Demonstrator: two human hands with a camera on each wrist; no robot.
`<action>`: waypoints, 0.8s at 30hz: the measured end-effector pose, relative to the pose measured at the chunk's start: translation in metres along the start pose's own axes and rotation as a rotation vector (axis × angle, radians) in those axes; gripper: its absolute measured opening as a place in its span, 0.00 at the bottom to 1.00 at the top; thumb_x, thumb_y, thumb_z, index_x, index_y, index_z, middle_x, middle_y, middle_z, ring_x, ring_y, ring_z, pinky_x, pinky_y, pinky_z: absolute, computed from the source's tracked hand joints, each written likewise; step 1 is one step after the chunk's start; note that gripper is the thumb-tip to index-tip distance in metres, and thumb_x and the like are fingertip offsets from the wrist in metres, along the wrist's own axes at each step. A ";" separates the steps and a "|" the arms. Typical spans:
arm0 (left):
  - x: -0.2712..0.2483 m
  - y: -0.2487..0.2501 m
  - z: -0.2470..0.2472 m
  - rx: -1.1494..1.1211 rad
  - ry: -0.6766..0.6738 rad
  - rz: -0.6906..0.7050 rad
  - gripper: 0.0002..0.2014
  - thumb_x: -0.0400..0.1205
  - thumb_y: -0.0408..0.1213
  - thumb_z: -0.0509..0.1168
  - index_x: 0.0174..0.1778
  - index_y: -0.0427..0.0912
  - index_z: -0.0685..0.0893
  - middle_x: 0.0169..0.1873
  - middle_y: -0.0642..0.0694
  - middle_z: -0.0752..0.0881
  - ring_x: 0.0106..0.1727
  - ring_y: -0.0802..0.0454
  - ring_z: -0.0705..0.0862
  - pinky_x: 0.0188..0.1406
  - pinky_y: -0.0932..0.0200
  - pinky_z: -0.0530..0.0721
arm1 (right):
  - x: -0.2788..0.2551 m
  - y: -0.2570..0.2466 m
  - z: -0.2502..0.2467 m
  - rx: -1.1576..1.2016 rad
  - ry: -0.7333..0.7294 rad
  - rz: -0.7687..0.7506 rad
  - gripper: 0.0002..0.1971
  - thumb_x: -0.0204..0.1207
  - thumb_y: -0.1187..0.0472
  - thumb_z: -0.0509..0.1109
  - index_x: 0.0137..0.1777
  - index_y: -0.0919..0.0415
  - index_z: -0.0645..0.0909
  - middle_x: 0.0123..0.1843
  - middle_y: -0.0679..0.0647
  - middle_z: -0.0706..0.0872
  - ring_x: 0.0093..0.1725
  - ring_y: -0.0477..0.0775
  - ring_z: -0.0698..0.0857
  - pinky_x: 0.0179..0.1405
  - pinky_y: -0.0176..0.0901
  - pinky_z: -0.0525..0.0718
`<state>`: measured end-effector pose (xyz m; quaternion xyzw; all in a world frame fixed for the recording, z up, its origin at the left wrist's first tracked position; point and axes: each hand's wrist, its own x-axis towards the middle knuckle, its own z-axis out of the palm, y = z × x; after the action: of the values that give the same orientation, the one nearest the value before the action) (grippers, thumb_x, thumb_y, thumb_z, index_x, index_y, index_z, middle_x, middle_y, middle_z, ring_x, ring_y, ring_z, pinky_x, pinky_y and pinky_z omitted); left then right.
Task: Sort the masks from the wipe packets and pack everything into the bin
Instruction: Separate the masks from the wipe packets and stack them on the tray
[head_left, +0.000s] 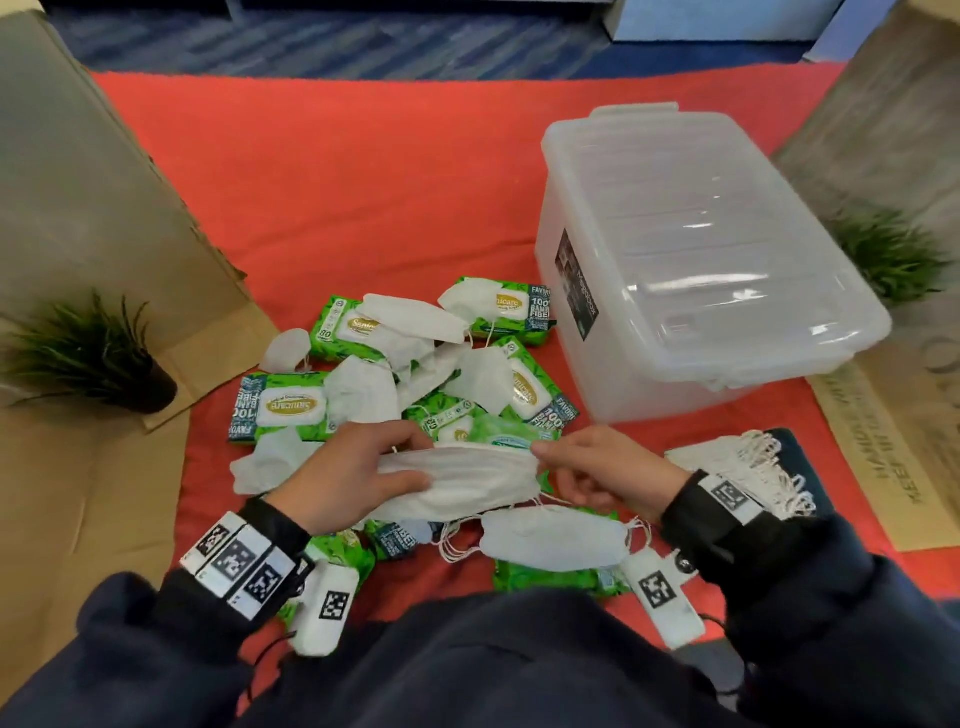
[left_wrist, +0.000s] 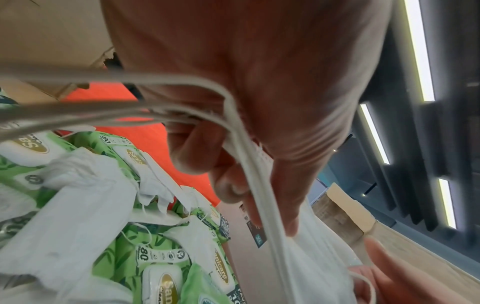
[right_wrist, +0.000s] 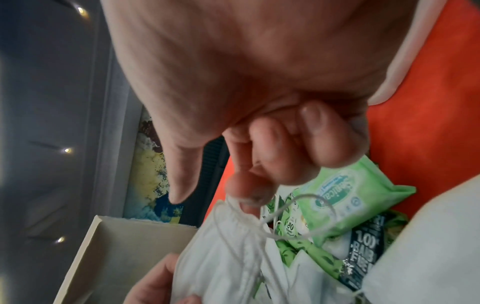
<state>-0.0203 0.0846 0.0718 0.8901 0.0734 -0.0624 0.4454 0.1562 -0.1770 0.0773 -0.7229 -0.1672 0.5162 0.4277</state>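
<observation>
A stack of white masks (head_left: 467, 478) hangs between both hands above a mixed pile. My left hand (head_left: 363, 467) grips its left end, thumb on top and fingers under; in the left wrist view the fingers (left_wrist: 233, 185) curl round the masks (left_wrist: 311, 257) and their ear loops. My right hand (head_left: 576, 467) pinches the right end (right_wrist: 233, 222) between thumb and fingertips. Green wipe packets (head_left: 291, 410) and loose white masks (head_left: 410, 317) lie jumbled on the red cloth. One more mask (head_left: 556, 538) lies near me. The clear plastic bin (head_left: 691, 260) stands at the right with its lid on.
Cardboard walls (head_left: 78, 182) flank the red cloth (head_left: 363, 171) on both sides. A small potted plant (head_left: 98, 358) stands at the left, another (head_left: 888, 254) at the right behind the bin. A fringed white cloth (head_left: 753, 467) lies by my right wrist.
</observation>
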 end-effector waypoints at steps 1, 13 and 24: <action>-0.003 0.002 0.002 -0.012 0.004 -0.007 0.07 0.80 0.44 0.78 0.49 0.56 0.86 0.46 0.61 0.89 0.50 0.62 0.87 0.48 0.64 0.80 | -0.004 0.002 0.001 -0.064 0.000 -0.025 0.20 0.78 0.42 0.76 0.29 0.53 0.87 0.25 0.54 0.78 0.21 0.50 0.68 0.23 0.40 0.63; -0.019 0.009 0.014 -0.042 0.046 -0.164 0.08 0.78 0.42 0.79 0.42 0.50 0.86 0.41 0.55 0.89 0.43 0.57 0.85 0.41 0.61 0.76 | -0.015 0.039 -0.010 -0.015 0.131 -0.144 0.05 0.74 0.64 0.82 0.37 0.62 0.92 0.29 0.55 0.85 0.27 0.50 0.75 0.25 0.40 0.71; -0.018 0.034 0.048 -0.142 0.130 -0.230 0.10 0.76 0.40 0.81 0.42 0.43 0.85 0.38 0.53 0.87 0.39 0.59 0.82 0.42 0.56 0.76 | -0.019 0.062 -0.017 0.397 0.168 0.077 0.10 0.84 0.52 0.71 0.46 0.58 0.86 0.41 0.57 0.90 0.36 0.55 0.86 0.39 0.49 0.82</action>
<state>-0.0336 0.0249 0.0728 0.8442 0.2077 -0.0501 0.4917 0.1513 -0.2338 0.0412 -0.6708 0.0015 0.4930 0.5540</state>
